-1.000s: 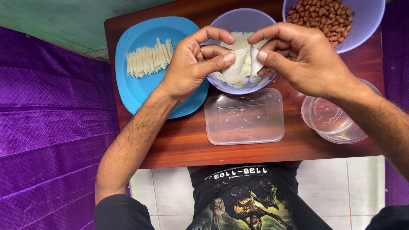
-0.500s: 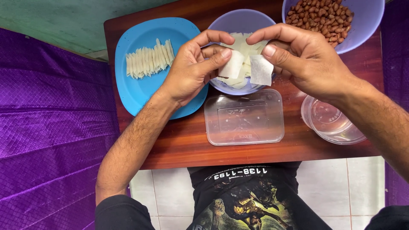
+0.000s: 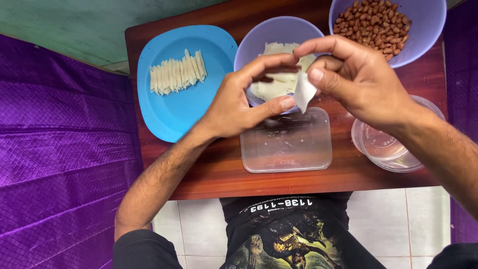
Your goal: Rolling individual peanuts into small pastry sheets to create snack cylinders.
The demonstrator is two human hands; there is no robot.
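Both hands frame centre: left hand (image 3: 238, 102) and right hand (image 3: 359, 79) pinch white wrapper (image 3: 303, 92) above clear container (image 3: 286, 142) (near table's (image 3: 209, 172) lower edge); blue plate (image 3: 174, 112) upper left.

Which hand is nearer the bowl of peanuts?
Right. The right hand sits just below the bowl of peanuts; the left hand is farther off, over the lilac bowl.

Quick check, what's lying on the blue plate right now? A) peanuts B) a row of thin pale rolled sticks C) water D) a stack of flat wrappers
B: the blue plate holds a row of thin pale rolled sticks side by side; the peanuts are in a purple bowl at the far right, and the flat wrappers sit in the middle bowl.
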